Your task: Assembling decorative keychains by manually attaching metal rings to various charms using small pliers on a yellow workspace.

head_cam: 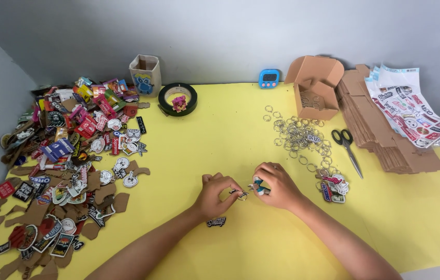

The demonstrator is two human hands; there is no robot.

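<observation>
My left hand (218, 193) and my right hand (276, 185) meet low over the yellow table (220, 135). Between their fingertips is a small metal key ring (242, 195), pinched by the left hand. The right hand grips a small teal and white tool or charm (257, 186), mostly hidden by its fingers. A small black charm (216, 222) lies on the table just under my left wrist. A few finished key chains (333, 186) lie right of my right hand.
A big heap of colourful charms and brown cut-outs (69, 155) fills the left side. Loose key rings (297, 136) are spread behind my hands. Scissors (348, 148), an open cardboard box (315, 85), stacked flat cardboard (385, 129), sticker sheets (411, 109), tape roll (178, 98), paper cup (146, 74), blue timer (269, 78).
</observation>
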